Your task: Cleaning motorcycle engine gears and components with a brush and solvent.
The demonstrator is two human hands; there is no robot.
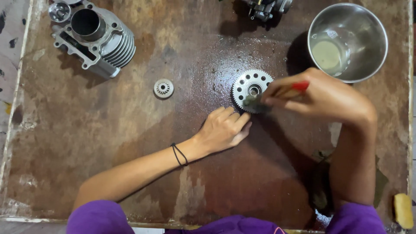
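Note:
A large silver gear (248,85) with a ring of holes lies flat on the wet brown table (130,151). My left hand (224,128) rests flat beside its lower edge, fingertips touching the teeth. My right hand (318,97) grips a brush with a red and wooden handle (295,88); its dirty bristles (252,102) press on the gear's lower right side.
A small silver gear (164,88) lies to the left. A finned engine cylinder (94,37) sits at the top left, a metal bowl (347,41) with a little liquid at the top right. Another metal part (266,8) is at the top edge. A yellow sponge (403,210) is at the bottom right.

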